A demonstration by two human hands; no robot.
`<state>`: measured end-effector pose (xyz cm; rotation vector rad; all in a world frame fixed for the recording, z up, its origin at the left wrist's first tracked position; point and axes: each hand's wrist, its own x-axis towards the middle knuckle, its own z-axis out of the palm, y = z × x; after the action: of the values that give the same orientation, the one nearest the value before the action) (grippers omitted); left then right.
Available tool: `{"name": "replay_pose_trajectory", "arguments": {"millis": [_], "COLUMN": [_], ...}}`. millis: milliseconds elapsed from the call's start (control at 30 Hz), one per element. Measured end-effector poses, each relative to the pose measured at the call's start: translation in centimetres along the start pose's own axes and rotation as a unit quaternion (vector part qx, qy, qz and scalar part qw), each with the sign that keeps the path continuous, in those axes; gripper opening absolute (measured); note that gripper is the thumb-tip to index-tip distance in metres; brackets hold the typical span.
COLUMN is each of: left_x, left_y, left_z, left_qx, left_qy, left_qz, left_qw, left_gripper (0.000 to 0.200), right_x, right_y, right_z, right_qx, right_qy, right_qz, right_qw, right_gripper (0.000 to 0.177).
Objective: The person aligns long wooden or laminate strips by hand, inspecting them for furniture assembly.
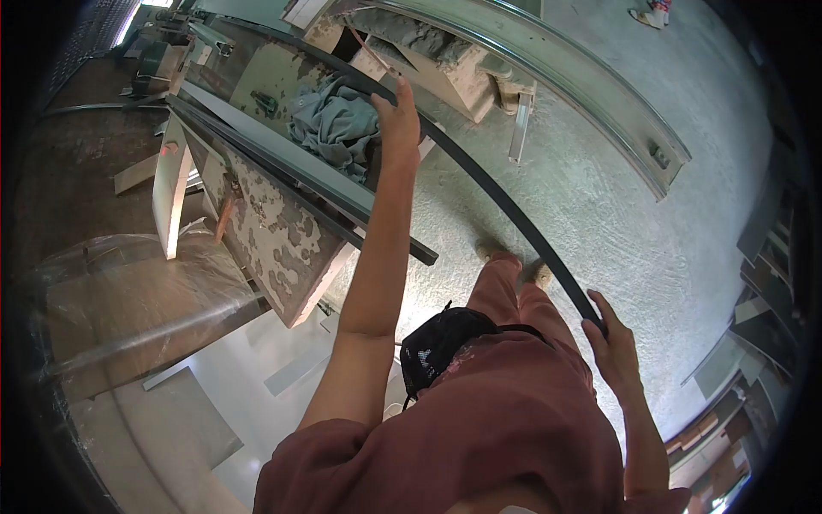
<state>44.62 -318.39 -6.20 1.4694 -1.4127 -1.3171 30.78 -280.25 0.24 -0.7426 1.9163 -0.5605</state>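
A long, narrow dark strip [505, 199] runs diagonally across the view, from the bench at upper left to near my right side. It looks bowed, though the wide lens bends lines here. My left hand [399, 122] grips it partway along, beside a crumpled grey-green cloth [332, 124] on the bench. Some fingers of that hand are hidden by the strip. Around the near end of the strip, my right hand [613, 344] is closed, with thumb and fingers on either side.
A shiny metal profile [591, 98] juts out at upper right. Dark bars [411, 247] and a pale bar lie along the worn bench [278, 231]. Plastic-covered sheets [137, 291] are at left. Stacked panels [771, 283] line the right edge. Another person's foot [648, 17] shows at top.
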Motion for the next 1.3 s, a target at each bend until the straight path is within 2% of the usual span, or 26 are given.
{"name": "replay_pose_trajectory", "arguments": {"millis": [100, 200, 333, 400, 433, 500, 533, 600, 667, 833, 900, 1033, 1167, 1300], "left_x": [1.6, 5.3, 10.5, 11.6, 11.7, 13.3, 14.3, 16.3, 18.1, 21.3, 22.6, 24.6, 24.8, 26.9], "left_y": [1.3, 1.2, 0.8, 0.9, 1.7, 1.9, 1.7, 1.5, 1.0, 1.5, 1.4, 0.8, 1.4, -0.5], "left_z": [-0.9, -2.1, -3.9, -4.9, -5.2, -5.8, -6.1, -6.6, -6.8, -7.8, -8.5, -9.3, -10.0, -10.8], "left_qx": [0.047, 0.096, 0.144, 0.152, 0.158, 0.186, 0.214, 0.217, 0.218, 0.327, 0.330, 0.337, 0.362, 0.294], "left_qy": [-0.004, 0.030, 0.046, 0.039, 0.032, 0.030, 0.030, 0.022, 0.017, 0.044, 0.055, 0.068, 0.069, 0.063], "left_qz": [0.004, -0.005, 0.021, 0.017, 0.014, 0.013, 0.010, 0.018, 0.026, 0.049, 0.054, 0.074, 0.047, 0.061], "left_qw": [0.999, 0.995, 0.988, 0.987, 0.987, 0.982, 0.976, 0.976, 0.975, 0.943, 0.941, 0.936, 0.928, 0.952], "left_gripper": [0.096, 0.097, 0.098, 0.099, 0.099, 0.100, 0.101, 0.103, 0.105, 0.107, 0.107, 0.110, 0.113, 0.108], "right_x": [1.9, 4.3, 6.8, 7.4, 7.9, 9.3, 9.9, 11.1, 11.9, 14.2, 15.1, 16.4, 18.3, 20.7], "right_y": [-1.6, -3.4, -6.5, -7.9, -8.0, -7.9, -8.0, -8.5, -9.7, -11.0, -11.6, -13.4, -15.0, -17.0], "right_z": [1.2, 2.6, 3.4, 3.4, 3.7, 4.9, 5.4, 6.2, 7.1, 8.6, 8.6, 9.2, 9.6, 9.6], "right_qx": [0.012, 0.041, 0.088, 0.093, 0.095, 0.058, 0.058, -0.021, -0.043, -0.149, -0.231, -0.236, -0.326, -0.351], "right_qy": [-0.025, -0.021, -0.043, -0.097, -0.095, -0.067, -0.065, 0.037, 0.052, 0.097, 0.138, 0.102, 0.101, 0.098], "right_qz": [0.023, -0.014, -0.009, -0.018, -0.018, -0.093, -0.091, -0.191, -0.194, -0.217, -0.271, -0.284, -0.270, -0.257], "right_qw": [0.999, 0.999, 0.995, 0.991, 0.991, 0.992, 0.992, 0.981, 0.979, 0.960, 0.924, 0.924, 0.900, 0.895], "right_gripper": [0.042, 0.044, 0.045, 0.048, 0.048, 0.053, 0.053, 0.056, 0.055, 0.056, 0.057, 0.059, 0.064, 0.067]}}
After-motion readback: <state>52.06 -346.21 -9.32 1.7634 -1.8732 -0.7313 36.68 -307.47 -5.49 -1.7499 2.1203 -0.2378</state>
